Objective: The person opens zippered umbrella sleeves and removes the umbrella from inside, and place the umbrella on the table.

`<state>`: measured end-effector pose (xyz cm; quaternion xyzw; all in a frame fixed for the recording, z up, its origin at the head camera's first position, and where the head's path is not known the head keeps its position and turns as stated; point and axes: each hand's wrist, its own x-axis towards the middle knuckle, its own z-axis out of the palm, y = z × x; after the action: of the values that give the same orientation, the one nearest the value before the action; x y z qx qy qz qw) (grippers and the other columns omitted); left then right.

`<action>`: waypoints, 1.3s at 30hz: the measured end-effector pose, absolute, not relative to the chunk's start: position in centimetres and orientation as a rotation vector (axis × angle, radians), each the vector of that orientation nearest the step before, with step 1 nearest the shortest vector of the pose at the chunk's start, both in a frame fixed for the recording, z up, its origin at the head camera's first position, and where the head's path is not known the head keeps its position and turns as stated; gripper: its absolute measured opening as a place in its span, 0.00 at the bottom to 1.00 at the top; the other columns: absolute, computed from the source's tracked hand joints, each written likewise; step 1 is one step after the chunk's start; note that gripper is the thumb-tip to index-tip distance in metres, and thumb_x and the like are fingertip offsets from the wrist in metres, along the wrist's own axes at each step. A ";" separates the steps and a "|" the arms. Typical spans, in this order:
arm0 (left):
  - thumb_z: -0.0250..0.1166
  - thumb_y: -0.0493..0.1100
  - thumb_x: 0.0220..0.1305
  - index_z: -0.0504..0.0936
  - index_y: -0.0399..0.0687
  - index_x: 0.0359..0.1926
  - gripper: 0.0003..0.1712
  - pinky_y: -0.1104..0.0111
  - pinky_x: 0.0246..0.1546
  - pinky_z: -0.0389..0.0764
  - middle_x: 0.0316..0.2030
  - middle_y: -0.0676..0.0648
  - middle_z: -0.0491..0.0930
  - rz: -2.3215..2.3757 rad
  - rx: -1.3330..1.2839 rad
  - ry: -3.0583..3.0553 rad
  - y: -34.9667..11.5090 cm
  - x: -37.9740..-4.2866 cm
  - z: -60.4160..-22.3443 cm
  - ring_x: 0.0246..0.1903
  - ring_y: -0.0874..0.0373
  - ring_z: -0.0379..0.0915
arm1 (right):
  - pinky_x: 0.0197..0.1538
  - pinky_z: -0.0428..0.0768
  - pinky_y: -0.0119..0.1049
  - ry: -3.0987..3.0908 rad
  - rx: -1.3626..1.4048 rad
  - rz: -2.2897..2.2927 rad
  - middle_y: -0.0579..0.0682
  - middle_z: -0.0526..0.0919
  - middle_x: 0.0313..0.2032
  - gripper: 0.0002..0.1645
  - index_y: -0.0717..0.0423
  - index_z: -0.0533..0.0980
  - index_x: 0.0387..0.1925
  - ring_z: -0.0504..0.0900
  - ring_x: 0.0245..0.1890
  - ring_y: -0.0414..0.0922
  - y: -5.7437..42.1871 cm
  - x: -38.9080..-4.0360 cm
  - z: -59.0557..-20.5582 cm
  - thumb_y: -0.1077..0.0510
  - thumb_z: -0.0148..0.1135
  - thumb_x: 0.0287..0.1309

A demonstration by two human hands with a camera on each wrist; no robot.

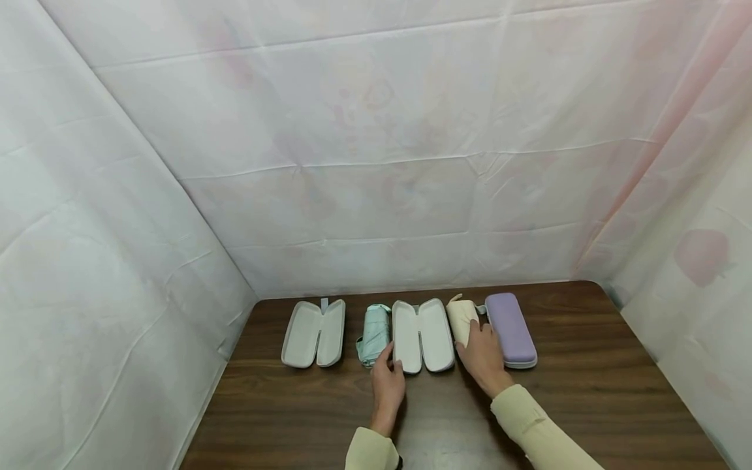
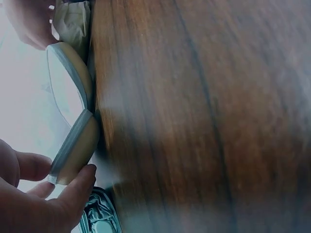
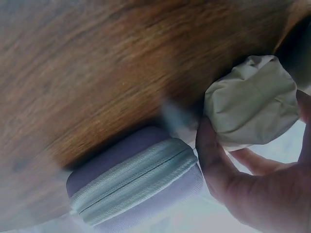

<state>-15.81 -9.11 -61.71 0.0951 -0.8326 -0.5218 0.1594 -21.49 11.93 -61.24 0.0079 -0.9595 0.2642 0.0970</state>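
My left hand (image 1: 388, 386) pinches the near left edge of an open case (image 1: 437, 339) with a white lining. In the left wrist view, thumb and fingers (image 2: 81, 187) lie on both sides of that case half (image 2: 80, 148). A cream folded umbrella (image 1: 461, 318) lies just right of this case, and my right hand (image 1: 483, 352) grips it. The right wrist view shows the fingers around its bunched fabric end (image 3: 255, 104). Beside it is a closed purple case (image 1: 510, 326) with a pale zip band (image 3: 136, 179). Left of the open case lies a mint-green folded umbrella (image 1: 376, 334).
A second open case (image 1: 302, 334), lined in white, lies at the far left of the row. All of it stands on a dark wooden table (image 1: 294, 418), near its back edge. Pale printed sheets (image 1: 376, 196) hang behind and along both sides.
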 end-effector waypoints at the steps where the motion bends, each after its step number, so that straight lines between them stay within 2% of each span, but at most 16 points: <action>1: 0.63 0.23 0.68 0.80 0.31 0.66 0.25 0.53 0.46 0.86 0.60 0.31 0.81 -1.479 0.265 -2.381 -9.1 -15.8 -61.7 0.52 0.39 0.83 | 0.54 0.78 0.67 -2.842 0.030 0.781 0.80 0.75 0.51 0.37 0.78 0.71 0.62 0.76 0.53 0.76 12.0 -21.4 -61.2 0.56 0.75 0.62; 8: 0.66 0.24 0.67 0.80 0.33 0.65 0.26 0.56 0.45 0.86 0.59 0.34 0.80 -1.379 0.239 -2.374 -8.8 -15.4 -61.8 0.58 0.39 0.80 | 0.49 0.79 0.67 -2.810 0.069 0.808 0.78 0.76 0.50 0.35 0.78 0.72 0.62 0.78 0.51 0.75 12.3 -20.6 -60.8 0.58 0.73 0.63; 15: 0.72 0.27 0.64 0.84 0.37 0.62 0.25 0.47 0.58 0.81 0.59 0.37 0.81 -1.152 0.178 -2.376 -8.0 -15.1 -61.8 0.60 0.39 0.78 | 0.42 0.82 0.66 -2.775 0.078 0.822 0.75 0.79 0.51 0.34 0.76 0.73 0.64 0.80 0.50 0.72 13.3 -20.0 -60.1 0.58 0.70 0.64; 20: 0.76 0.30 0.60 0.87 0.42 0.59 0.25 0.48 0.56 0.81 0.57 0.41 0.83 -1.013 0.085 -2.377 -6.8 -14.8 -61.7 0.59 0.42 0.77 | 0.42 0.81 0.67 -2.694 0.094 0.815 0.72 0.80 0.51 0.32 0.73 0.75 0.63 0.80 0.50 0.71 14.5 -19.8 -59.8 0.60 0.71 0.62; 26: 0.78 0.31 0.57 0.87 0.42 0.58 0.26 0.50 0.58 0.80 0.58 0.43 0.83 -1.002 -0.043 -2.377 -4.8 -14.4 -61.7 0.60 0.45 0.77 | 0.45 0.81 0.66 -2.610 0.118 0.798 0.70 0.82 0.52 0.28 0.70 0.78 0.62 0.81 0.50 0.70 15.7 -19.7 -59.5 0.62 0.70 0.61; 33: 0.78 0.32 0.56 0.87 0.42 0.59 0.27 0.53 0.57 0.81 0.57 0.44 0.83 -0.943 -0.252 -2.388 -2.3 -14.3 -61.7 0.58 0.47 0.78 | 0.40 0.82 0.67 -2.514 0.125 0.748 0.69 0.84 0.48 0.23 0.69 0.82 0.55 0.83 0.46 0.70 17.5 -19.7 -59.6 0.66 0.71 0.58; 39: 0.80 0.32 0.55 0.87 0.42 0.58 0.28 0.57 0.56 0.82 0.56 0.43 0.84 -0.877 -0.442 -2.370 -0.5 -14.3 -61.4 0.57 0.49 0.80 | 0.38 0.81 0.68 -2.515 0.115 0.756 0.68 0.84 0.48 0.22 0.68 0.82 0.56 0.82 0.46 0.69 18.9 -19.3 -59.4 0.67 0.69 0.59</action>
<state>-14.33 -0.53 -61.35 -0.1654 -0.8857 -0.3276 0.2842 -19.35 18.89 -59.45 0.0423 -0.9255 0.2782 0.2535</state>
